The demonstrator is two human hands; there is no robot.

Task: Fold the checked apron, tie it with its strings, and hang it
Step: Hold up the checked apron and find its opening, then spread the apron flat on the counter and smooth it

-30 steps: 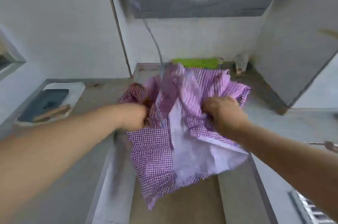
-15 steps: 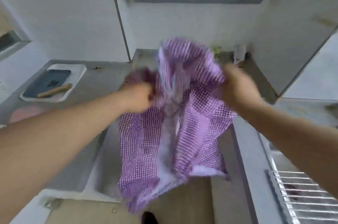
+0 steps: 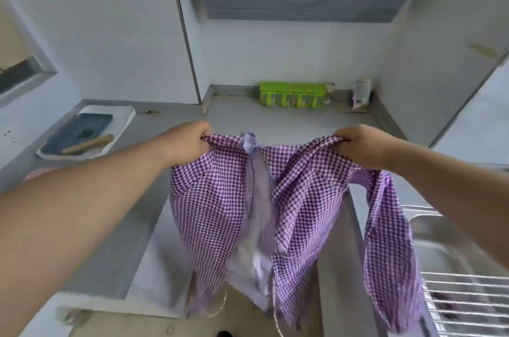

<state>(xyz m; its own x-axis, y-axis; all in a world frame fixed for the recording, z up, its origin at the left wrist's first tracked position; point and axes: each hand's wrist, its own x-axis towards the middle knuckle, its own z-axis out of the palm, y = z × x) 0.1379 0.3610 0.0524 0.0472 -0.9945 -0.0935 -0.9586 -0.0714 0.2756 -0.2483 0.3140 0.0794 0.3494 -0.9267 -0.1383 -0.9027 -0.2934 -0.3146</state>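
Purple-checked cloth hangs nearest: the apron (image 3: 220, 199) is held up in the air in front of the counter (image 3: 275, 119), its hem drooping below the counter's front edge. Above that, the left hand (image 3: 187, 144) pinches one top corner and the right hand (image 3: 363, 146) grips the other, both clenched on fabric. A bunched string knot (image 3: 250, 144) sits between them. The right side trails toward the sink rack (image 3: 468, 295) beside the counter, where it could likely snag. Against the counter's back wall stands a green box (image 3: 292, 95).
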